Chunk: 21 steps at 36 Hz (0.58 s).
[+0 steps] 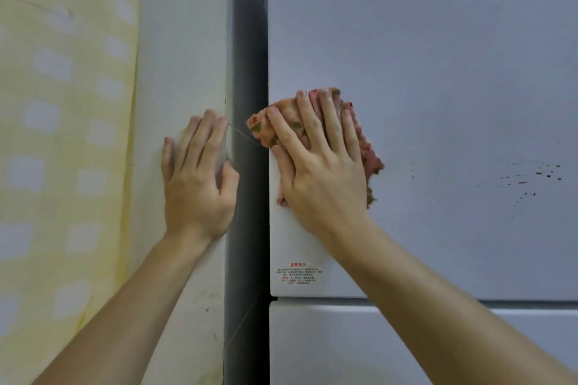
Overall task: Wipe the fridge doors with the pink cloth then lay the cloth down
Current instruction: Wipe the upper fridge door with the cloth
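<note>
My right hand [316, 162] lies flat on the pink patterned cloth [369, 156], pressing it against the white upper fridge door [438, 72] near the door's left edge. Cloth pokes out above my fingertips and to the right of the hand. My left hand [197, 175] rests flat with fingers spread on the white wall panel [181, 40] left of the fridge, holding nothing. A lower fridge door [344, 344] begins under a horizontal seam.
Dark splatter marks [538, 175] dot the upper door at the right. A small warning label [295, 275] sits at that door's bottom left corner. A dark gap [247, 228] separates fridge and wall. Yellow patterned fabric [62, 134] hangs at the far left.
</note>
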{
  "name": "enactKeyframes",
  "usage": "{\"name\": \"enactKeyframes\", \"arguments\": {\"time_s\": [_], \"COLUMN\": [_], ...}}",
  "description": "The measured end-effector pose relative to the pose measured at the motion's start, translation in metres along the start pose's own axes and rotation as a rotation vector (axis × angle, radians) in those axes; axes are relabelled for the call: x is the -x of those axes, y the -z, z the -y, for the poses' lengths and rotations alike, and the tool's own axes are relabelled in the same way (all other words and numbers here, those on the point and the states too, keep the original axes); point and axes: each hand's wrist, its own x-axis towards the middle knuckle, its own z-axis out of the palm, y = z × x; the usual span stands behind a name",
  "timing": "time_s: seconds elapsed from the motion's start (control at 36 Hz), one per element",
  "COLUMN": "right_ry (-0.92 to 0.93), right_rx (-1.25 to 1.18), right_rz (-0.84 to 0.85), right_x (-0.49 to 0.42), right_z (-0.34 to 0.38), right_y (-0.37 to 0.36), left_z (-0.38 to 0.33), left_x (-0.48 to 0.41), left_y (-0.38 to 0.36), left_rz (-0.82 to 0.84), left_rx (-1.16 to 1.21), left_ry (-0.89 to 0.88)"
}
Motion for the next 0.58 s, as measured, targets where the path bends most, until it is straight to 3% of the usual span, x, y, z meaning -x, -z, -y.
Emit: {"name": "enactKeyframes", "arguments": {"time_s": [0.25,0.42,0.53,0.58], "right_ry": [0.224,0.379,0.224,0.13], "right_rx": [-0.049,-0.061,-0.061,-0.008], "right_rz": [0.206,0.253,0.064,0.055], "right_x": [0.108,0.081,0.018,-0.01], "right_z": [0.005,-0.025,-0.054,-0.063], "right_y": [0.027,0.034,0.028,0.028], "left_z": [0.002,0.0,0.001,0.001], "left_x": [0.001,0.004,0.005,0.005], "left_y": [0.005,0.008,0.007,0.006], "left_rz": [0.041,0.031,0.019,0.018], "left_rx": [-0.011,-0.001,-0.017,-0.022], "left_ry": [0.002,0.046,0.051,0.052]}}
